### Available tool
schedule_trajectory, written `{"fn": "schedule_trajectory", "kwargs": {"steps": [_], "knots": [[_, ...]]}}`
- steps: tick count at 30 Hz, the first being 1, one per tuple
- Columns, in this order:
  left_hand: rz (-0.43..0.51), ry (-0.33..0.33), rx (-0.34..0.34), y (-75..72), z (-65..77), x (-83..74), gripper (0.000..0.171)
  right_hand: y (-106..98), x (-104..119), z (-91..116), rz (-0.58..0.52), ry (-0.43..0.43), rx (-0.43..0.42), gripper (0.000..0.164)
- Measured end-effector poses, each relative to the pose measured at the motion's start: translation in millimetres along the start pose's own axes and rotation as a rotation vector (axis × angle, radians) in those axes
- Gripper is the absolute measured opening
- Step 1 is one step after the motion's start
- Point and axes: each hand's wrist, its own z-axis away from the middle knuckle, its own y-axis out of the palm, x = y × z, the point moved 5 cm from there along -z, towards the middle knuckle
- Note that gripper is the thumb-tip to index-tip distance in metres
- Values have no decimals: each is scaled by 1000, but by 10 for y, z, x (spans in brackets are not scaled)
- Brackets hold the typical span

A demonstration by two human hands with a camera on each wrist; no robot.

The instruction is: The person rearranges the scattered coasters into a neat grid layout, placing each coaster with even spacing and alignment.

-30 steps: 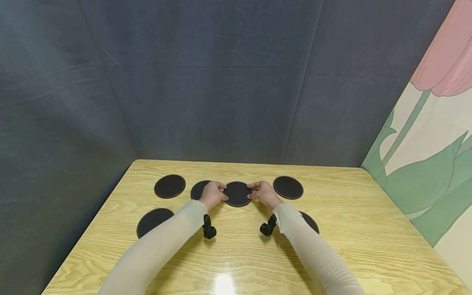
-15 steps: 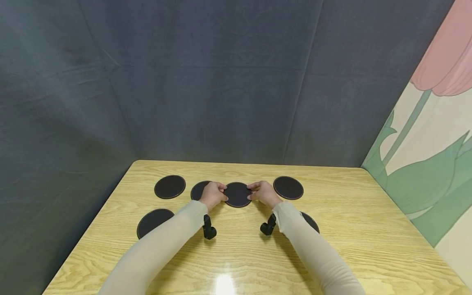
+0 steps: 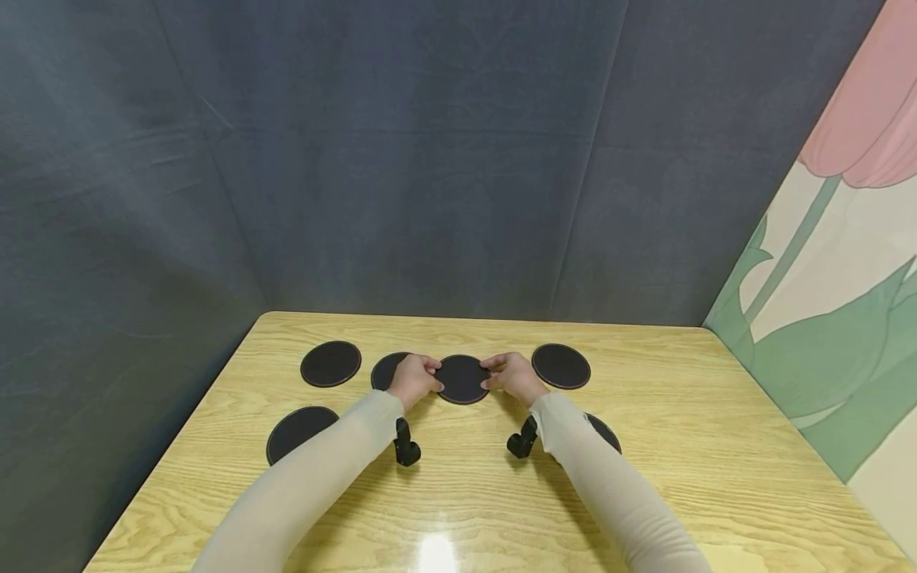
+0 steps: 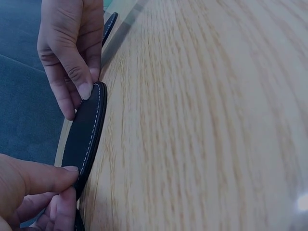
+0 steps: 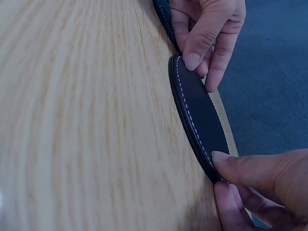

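A round black coaster [image 3: 463,380] with pale stitching round its rim lies at the back middle of the wooden table. My left hand [image 3: 413,380] pinches its left edge, thumb on top and fingers at the side. On the opposite edge my right hand [image 3: 514,376] holds it in the same way. Up close in the left wrist view, the coaster [image 4: 84,132] has an edge that looks layered; whether it is more than one piece I cannot tell. Just left of it, a second black coaster [image 3: 384,368] is partly hidden behind my left hand.
More black coasters lie around: one at back left [image 3: 330,364], one at back right [image 3: 561,366], one at front left [image 3: 297,430] half under my left sleeve, and one [image 3: 604,432] mostly behind my right forearm. A dark curtain [image 3: 430,159] hangs behind the table [image 3: 716,430].
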Motion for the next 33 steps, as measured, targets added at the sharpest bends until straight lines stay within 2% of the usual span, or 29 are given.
{"fn": "schedule_trajectory", "kwargs": {"steps": [13, 24, 33], "knots": [[-2, 9, 0, 5, -1, -3, 39, -12, 14, 17, 0, 6, -2, 40], [3, 9, 2, -16, 22, -18, 39, -19, 31, 24, 7, -40, 4, 40], [19, -4, 19, -15, 12, 2, 37, -34, 30, 64, -33, -74, 81, 44]]}}
